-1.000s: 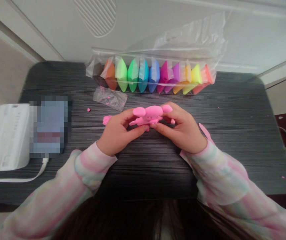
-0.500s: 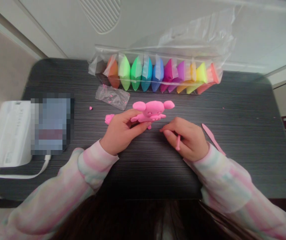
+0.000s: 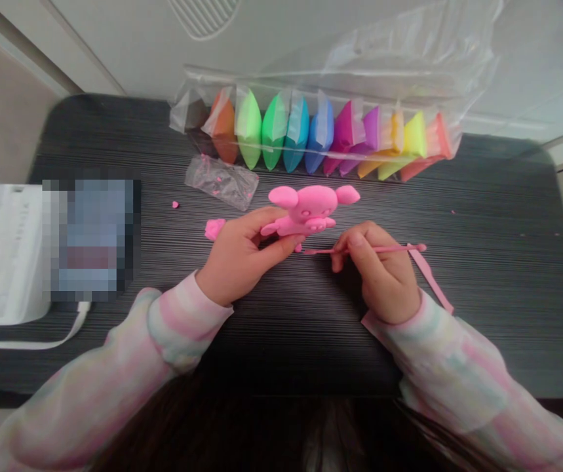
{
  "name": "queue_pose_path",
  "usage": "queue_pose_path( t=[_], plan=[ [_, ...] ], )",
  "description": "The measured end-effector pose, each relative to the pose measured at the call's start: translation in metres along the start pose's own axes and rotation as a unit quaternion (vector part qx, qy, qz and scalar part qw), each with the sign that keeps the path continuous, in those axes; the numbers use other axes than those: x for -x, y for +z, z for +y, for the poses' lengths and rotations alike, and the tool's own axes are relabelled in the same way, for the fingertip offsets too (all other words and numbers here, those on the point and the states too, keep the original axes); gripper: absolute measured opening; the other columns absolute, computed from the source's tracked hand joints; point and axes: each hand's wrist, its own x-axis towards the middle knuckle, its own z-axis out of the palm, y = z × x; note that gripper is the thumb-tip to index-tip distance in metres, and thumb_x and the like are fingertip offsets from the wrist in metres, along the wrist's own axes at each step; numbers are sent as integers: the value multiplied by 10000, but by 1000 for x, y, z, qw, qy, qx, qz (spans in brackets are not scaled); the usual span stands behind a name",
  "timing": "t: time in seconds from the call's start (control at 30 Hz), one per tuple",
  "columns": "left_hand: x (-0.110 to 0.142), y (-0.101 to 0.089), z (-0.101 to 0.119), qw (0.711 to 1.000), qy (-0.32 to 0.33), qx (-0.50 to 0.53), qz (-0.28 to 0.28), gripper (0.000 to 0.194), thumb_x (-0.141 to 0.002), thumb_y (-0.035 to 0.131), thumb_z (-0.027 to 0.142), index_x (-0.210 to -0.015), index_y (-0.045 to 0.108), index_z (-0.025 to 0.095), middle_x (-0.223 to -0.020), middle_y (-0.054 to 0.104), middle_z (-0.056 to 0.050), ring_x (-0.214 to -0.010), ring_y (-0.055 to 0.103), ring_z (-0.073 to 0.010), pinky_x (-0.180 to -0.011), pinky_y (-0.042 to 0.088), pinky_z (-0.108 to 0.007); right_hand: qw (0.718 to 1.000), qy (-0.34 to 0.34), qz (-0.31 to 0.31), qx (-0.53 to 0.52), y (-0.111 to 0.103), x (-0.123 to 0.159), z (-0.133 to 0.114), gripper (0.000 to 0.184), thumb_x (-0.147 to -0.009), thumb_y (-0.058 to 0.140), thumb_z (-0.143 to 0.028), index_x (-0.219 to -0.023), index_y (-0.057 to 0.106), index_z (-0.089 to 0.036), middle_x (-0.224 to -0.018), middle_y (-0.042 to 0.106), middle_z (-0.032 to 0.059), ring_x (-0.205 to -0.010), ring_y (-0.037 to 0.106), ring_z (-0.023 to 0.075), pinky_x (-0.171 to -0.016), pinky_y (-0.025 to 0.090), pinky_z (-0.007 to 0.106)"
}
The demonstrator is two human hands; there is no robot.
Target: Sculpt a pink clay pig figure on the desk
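Between the thumb and fingers of my left hand [image 3: 244, 259] is a pink clay pig figure [image 3: 313, 206], held upright with its ears, snout and small arms showing. Part of its body is hidden by the fingers. My right hand [image 3: 377, 269] pinches a thin pink modelling tool [image 3: 394, 248], lying nearly level, its left tip close to the pig's lower end. Whether that tip touches the clay I cannot tell. A pink clay lump [image 3: 215, 229] lies just left of my left hand. Beside my right hand rests a flat pink clay knife [image 3: 431, 278].
A clear bag of colourful clay packets [image 3: 298, 134] stretches along the back of the dark table [image 3: 281, 347]. In front of it lies a small clear wrapper [image 3: 222, 182] with pink crumbs. At left are a white box-shaped device [image 3: 3, 255] with a cable and a blurred-out screen [image 3: 97, 233].
In my right hand the tool has swung from pointing down toward me to lying sideways, its tip now toward the pig. The left hand still holds the pig. The view has shifted slightly.
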Motion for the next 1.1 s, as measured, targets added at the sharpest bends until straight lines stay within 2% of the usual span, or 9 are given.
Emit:
queue_pose_path(
  t=[0.23, 0.37, 0.5, 0.73, 0.87, 1.1],
  plan=[
    [-1, 1, -2, 999, 33, -28, 22, 117, -722, 624, 232, -817, 664, 177, -799, 690, 2, -732, 620, -138, -694, 481, -241, 998, -3, -34, 55, -2, 2, 0, 218, -871, 413, -274, -689, 505, -198, -614, 543, -29, -582, 517, 92, -570, 394, 245],
    [-2, 1, -3, 998, 52, -19, 14, 99, -724, 621, 213, -811, 656, 183, -811, 683, 11, -733, 619, -128, -694, 482, -227, 997, 34, -53, 45, -2, 1, 0, 127, -807, 534, -299, -745, 493, -197, -618, 597, -32, -563, 562, 98, -543, 415, 236],
    [-2, 2, -5, 999, 49, 7, 2, 95, -737, 604, 215, -817, 644, 184, -840, 674, 8, -750, 621, -130, -701, 486, -230, 994, 50, -87, 50, -5, -1, 0, 154, -761, 592, -308, -755, 493, -190, -631, 628, -18, -578, 596, 117, -527, 433, 236],
    [-3, 2, -5, 998, 69, 12, -3, 87, -741, 604, 190, -804, 638, 142, -813, 661, -16, -754, 612, -113, -699, 486, -207, 987, -18, -60, 147, -5, -3, -1, 166, -760, 586, -301, -652, 565, -177, -619, 603, -2, -581, 566, 120, -553, 434, 253],
    [-3, 2, -5, 998, 70, 3, -2, 97, -740, 607, 203, -811, 640, 147, -813, 662, -7, -749, 610, -105, -703, 482, -189, 985, -20, -51, 162, -3, -4, 0, 173, -765, 581, -308, -652, 572, -176, -615, 601, -2, -599, 562, 129, -569, 429, 267],
    [-1, 1, -3, 999, 11, -32, -4, 128, -743, 599, 263, -849, 652, 215, -812, 687, 26, -772, 634, -153, -703, 494, -235, 985, -27, -29, 168, 1, -6, 3, 150, -760, 595, -301, -674, 571, -181, -627, 591, -12, -610, 551, 124, -584, 427, 269]
  ],
)
